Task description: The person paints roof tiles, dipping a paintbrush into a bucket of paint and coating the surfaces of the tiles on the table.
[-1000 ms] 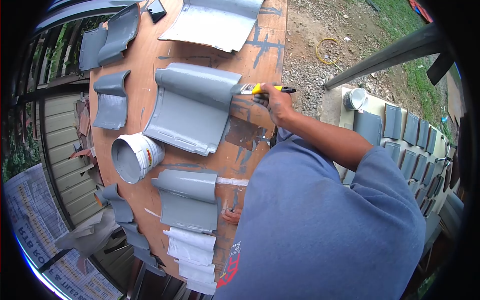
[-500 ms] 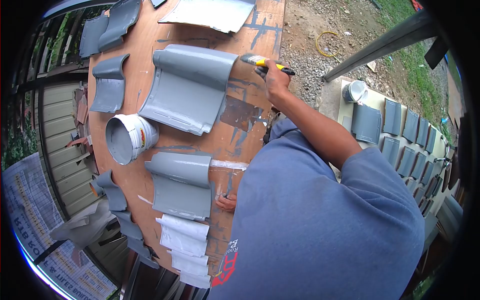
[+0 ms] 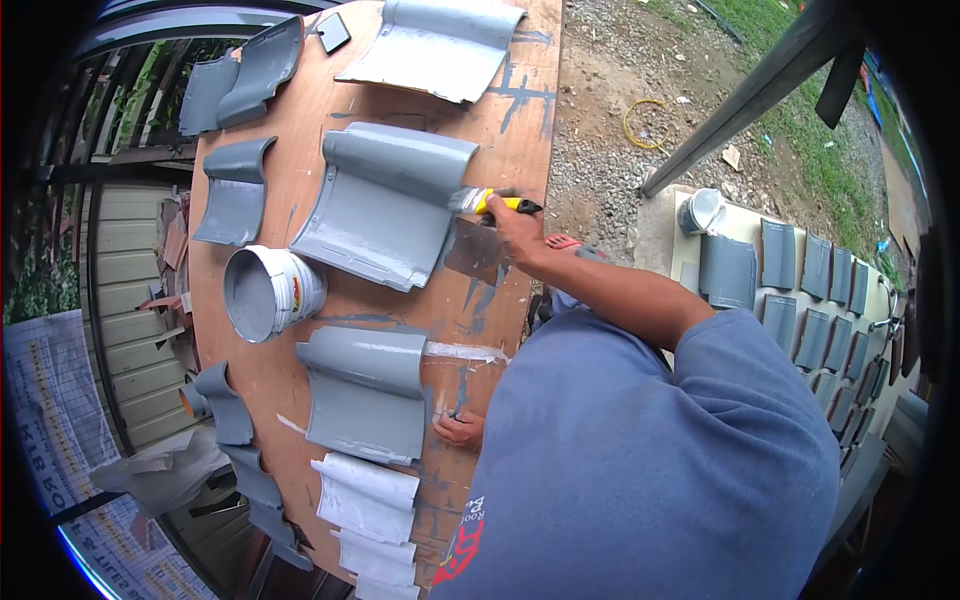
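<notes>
My right hand (image 3: pixel 518 228) is closed around a yellow-and-black paintbrush (image 3: pixel 497 202). The brush's bristles meet the right edge of a large grey curved tile (image 3: pixel 375 215) on the wooden table (image 3: pixel 395 315). Beside that tile, a white bucket (image 3: pixel 292 293) lies tilted with grey paint inside. My left hand (image 3: pixel 460 429) rests low on the table with its fingers curled together; whatever is between them is too small to name. Just left of it is a smaller glossy grey tile (image 3: pixel 365 410), and below that are paler tiles (image 3: pixel 365 500).
Further grey tiles (image 3: pixel 235 190) line the table's far side, near a phone (image 3: pixel 333 33). A pale-topped tile (image 3: pixel 440 45) stands at the top. To the right are a metal post (image 3: pixel 750 105), another bucket (image 3: pixel 702 211) and a board of grey tiles (image 3: pixel 728 272).
The brush was off the tile half a second ago; my right hand has moved down and left, bringing its bristles to the tile's edge. The view has shifted. My left hand stays by the smaller tile.
</notes>
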`<state>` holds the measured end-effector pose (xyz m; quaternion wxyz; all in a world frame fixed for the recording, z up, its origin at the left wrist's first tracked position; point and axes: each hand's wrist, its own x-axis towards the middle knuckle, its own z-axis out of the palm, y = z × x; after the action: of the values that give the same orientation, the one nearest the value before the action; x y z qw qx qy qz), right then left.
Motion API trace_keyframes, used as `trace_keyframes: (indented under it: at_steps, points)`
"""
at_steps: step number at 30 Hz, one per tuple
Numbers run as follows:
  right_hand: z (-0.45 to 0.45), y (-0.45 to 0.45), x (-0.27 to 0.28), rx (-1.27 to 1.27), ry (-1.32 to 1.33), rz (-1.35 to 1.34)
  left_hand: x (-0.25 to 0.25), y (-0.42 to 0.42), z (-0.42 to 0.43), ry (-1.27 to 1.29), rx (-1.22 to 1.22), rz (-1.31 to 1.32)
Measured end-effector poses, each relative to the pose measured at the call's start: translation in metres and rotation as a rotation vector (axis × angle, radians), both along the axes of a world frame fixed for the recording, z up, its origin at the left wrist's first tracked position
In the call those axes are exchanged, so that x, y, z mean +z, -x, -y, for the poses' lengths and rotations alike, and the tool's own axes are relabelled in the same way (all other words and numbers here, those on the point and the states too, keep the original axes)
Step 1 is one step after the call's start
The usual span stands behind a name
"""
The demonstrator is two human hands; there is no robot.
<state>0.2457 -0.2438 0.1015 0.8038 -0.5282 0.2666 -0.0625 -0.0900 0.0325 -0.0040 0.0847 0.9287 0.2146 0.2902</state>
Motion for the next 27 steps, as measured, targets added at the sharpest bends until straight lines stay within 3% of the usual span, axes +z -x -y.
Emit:
trace_keyframes:
  at_steps: [1, 4, 5, 8, 11, 17, 20, 27]
  points:
    - [0.0, -0.004, 0.007, -0.173, -0.004, 0.009, -0.001, 0.0, 0.0, 0.002, 0.004, 0.004]
    - [-0.007, -0.004, 0.02, -0.171, 0.126, -0.07, -0.003, 0.004, 0.003, -0.001, 0.012, 0.005]
    - [-0.014, -0.001, 0.024, -0.053, 0.136, -0.246, -0.004, 0.003, 0.005, 0.003, 0.014, 0.005]
    - [-0.03, 0.011, 0.003, 0.343, 0.036, -0.164, -0.003, 0.0, 0.008, -0.007, 0.021, 0.011]
    - [-0.012, 0.015, 0.023, 0.444, -0.038, -0.041, -0.004, -0.003, 0.014, -0.012, 0.037, 0.016]
    - [0.067, -0.058, 0.046, 0.235, 0.112, 0.24, -0.006, -0.006, 0.019, 0.042, 0.13, -0.001]
    - [0.078, -0.1, 0.054, 0.27, 0.128, 0.252, -0.002, -0.018, 0.026, 0.053, 0.2, 0.007]
    - [0.125, -0.113, 0.082, 0.583, 0.593, 0.102, -0.011, -0.033, 0.034, -0.047, 0.473, 0.035]
